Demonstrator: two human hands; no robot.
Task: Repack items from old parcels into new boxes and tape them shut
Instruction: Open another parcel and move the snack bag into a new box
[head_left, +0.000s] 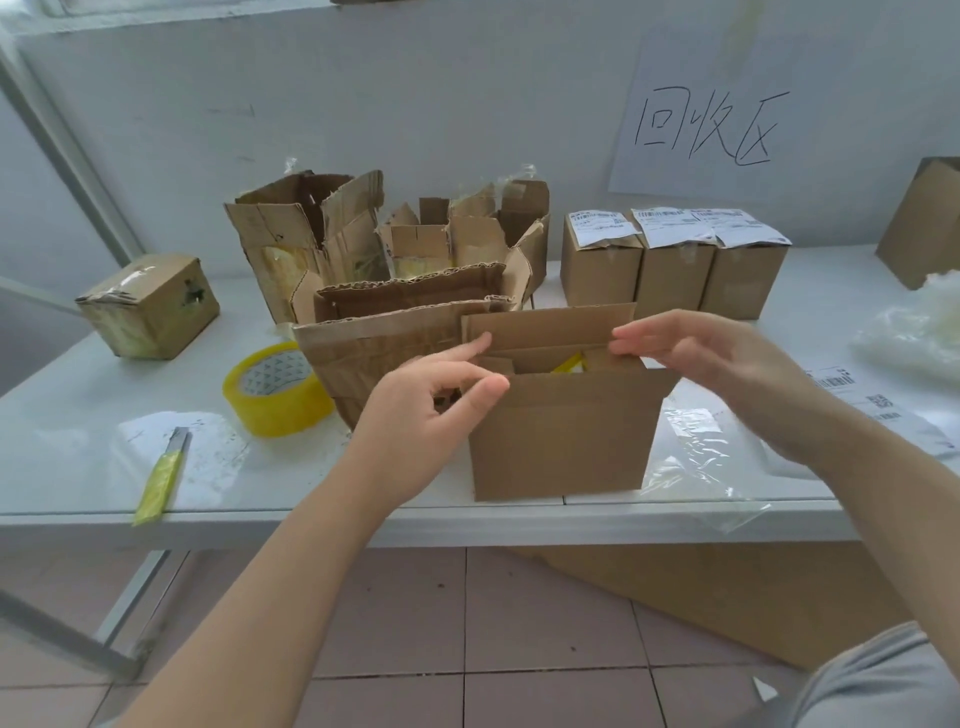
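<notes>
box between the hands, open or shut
Open. The box has its back flap standing up, a yellow item shows through the gap on top, and no tape seals it.
</notes>
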